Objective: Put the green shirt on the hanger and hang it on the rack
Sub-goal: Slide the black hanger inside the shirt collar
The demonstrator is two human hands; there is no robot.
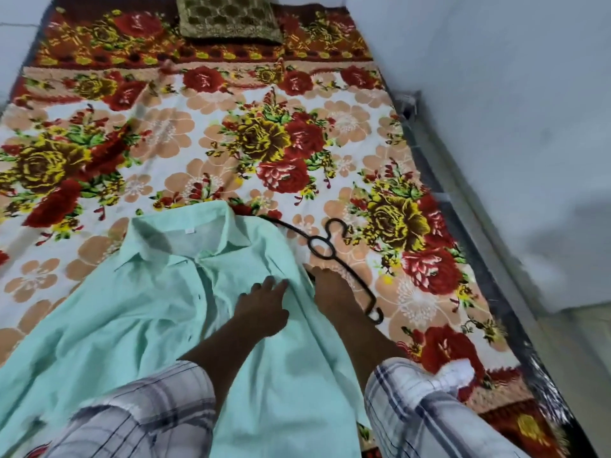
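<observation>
The light green shirt (148,309) lies flat and front up on the near half of the bed, collar (185,233) toward the far end. Its body runs down to the near edge and its left side spreads toward the bed's left edge. It is buttoned partway, and a small white label shows inside the neck.

A black hanger (328,239) lies on the blanket just beside the shirt's right shoulder, not yet inside the shirt. Its hook points to the bed's right edge. One arm slips under the shirt's shoulder and the other runs toward the near right corner.

The left hand (264,309) rests palm down on the shirt's chest with fingers straight and spread, holding nothing. The right hand (330,285) sits at the shirt's right edge, right against the hanger's near arm. Its fingertips are blurred, so I cannot tell whether it grasps cloth, hanger or nothing. Both forearms come out of plaid sleeves (148,408).

The floral blanket (264,133) covers the whole bed. A patterned brown cushion (228,18) sits at the far edge. A pale wall (496,94) runs along the right edge.
</observation>
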